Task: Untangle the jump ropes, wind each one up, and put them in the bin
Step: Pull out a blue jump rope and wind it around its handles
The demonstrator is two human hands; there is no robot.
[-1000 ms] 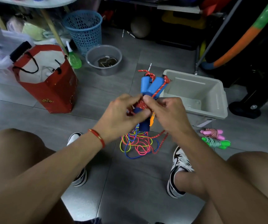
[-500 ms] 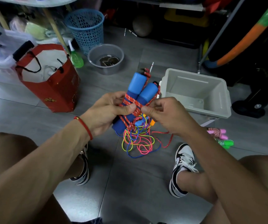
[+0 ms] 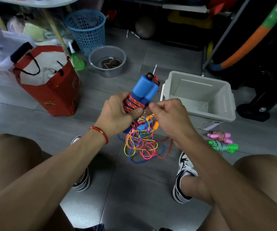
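My left hand [image 3: 117,114] grips the two blue handles [image 3: 145,88] of a jump rope, side by side, with red speckled rope [image 3: 132,104] wound around them. My right hand [image 3: 169,117] pinches the loose red rope beside the handles; that rope trails down to the floor [image 3: 164,147]. Below lies a tangle of pink, yellow and blue ropes [image 3: 141,144]. The grey bin [image 3: 199,95] stands open at the right, nothing visible in it. Two wound ropes, one pink [image 3: 219,136] and one green [image 3: 222,146], lie on the floor in front of the bin.
A red paper bag [image 3: 51,87] stands at the left, a grey bowl [image 3: 107,60] and a blue mesh basket [image 3: 86,30] behind it. My two shoes [image 3: 183,174] flank the tangle. Clutter and foam-covered hoops fill the back and right.
More red rope turns now lie around the blue handles. My right hand has moved to the right of the bundle, and the handles are tilted up toward the bin.
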